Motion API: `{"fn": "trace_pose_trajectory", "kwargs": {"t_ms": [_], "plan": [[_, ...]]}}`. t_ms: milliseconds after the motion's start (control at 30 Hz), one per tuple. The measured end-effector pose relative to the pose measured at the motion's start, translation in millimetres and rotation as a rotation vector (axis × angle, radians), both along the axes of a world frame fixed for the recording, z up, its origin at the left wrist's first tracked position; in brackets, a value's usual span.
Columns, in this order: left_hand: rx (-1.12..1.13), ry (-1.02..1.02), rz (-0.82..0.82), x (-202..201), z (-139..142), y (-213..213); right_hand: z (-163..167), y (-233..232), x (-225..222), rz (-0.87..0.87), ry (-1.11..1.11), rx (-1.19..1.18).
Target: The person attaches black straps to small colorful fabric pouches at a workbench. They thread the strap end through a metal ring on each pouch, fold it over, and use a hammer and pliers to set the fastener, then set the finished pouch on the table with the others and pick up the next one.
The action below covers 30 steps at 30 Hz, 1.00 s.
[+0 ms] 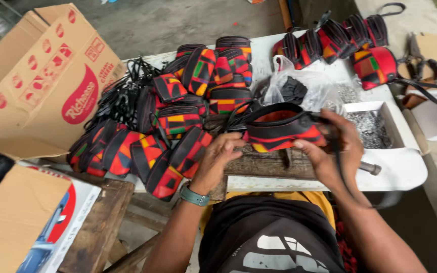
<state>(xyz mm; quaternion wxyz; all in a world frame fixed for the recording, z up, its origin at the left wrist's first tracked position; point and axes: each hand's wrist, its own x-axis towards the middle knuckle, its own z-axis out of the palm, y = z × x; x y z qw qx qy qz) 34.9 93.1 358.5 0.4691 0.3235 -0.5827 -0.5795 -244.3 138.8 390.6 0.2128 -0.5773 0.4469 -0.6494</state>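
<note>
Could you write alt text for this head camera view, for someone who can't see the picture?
Seen from above, a person's two hands hold a small patchwork pouch in red, black and yellow over a worn wooden block: the left hand at its near end, the right hand gripping the other. Heaps of similar pouches cover the white table, beside cardboard boxes.

Two hands (218,159) (332,146); three cardboard boxes (36,76); roughly two dozen pouches (178,121).

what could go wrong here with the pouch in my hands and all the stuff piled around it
The black strap dangling from the patchwork pouch in your right hand might snag the tool handle at the table edge. The open box of small metal parts sits close beside that hand and could get knocked. The leaning pouch pile by your left hand may slide off.
</note>
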Motion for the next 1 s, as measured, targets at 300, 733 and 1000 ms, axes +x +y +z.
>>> {"fn": "trace_pose_trajectory", "kwargs": {"t_ms": [300, 733, 1000], "plan": [[0.171, 0.597, -0.389, -73, -26, -17, -9, 15, 8, 0.047, 0.118, -0.103], [-0.334, -0.374, -0.228, -93, 146, -117, 59, -22, -45, 0.572, -0.517, 0.274], [-0.867, -0.572, -0.008, -161, 207, -142, 41, -90, -109, -0.012, -0.02, 0.242]]}}
